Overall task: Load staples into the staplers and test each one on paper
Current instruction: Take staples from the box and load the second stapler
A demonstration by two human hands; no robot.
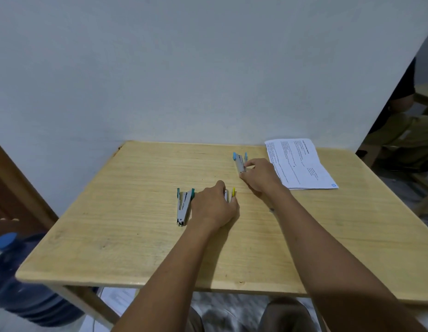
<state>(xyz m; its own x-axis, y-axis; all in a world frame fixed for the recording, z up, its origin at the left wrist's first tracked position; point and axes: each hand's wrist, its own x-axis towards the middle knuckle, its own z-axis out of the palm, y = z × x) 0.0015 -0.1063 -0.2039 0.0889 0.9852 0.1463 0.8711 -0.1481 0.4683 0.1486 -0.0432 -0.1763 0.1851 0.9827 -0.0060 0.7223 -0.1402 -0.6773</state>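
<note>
Three small metal staplers lie on the wooden table (136,236). The teal-tipped stapler (184,207) rests free at centre left. My left hand (214,206) covers the yellow-tipped stapler (233,193), fingers closed around it; only its yellow end and a sliver of metal show. Farther back, my right hand (260,177) grips the near end of the blue-tipped stapler (239,161), which lies flat. A printed sheet of paper (301,164) lies at the table's back right, just right of my right hand.
A white wall stands right behind the table. A blue water jug (23,279) sits on the floor at the left. A seated person (399,121) and another wooden table are at the far right. My knees show under the table's front edge.
</note>
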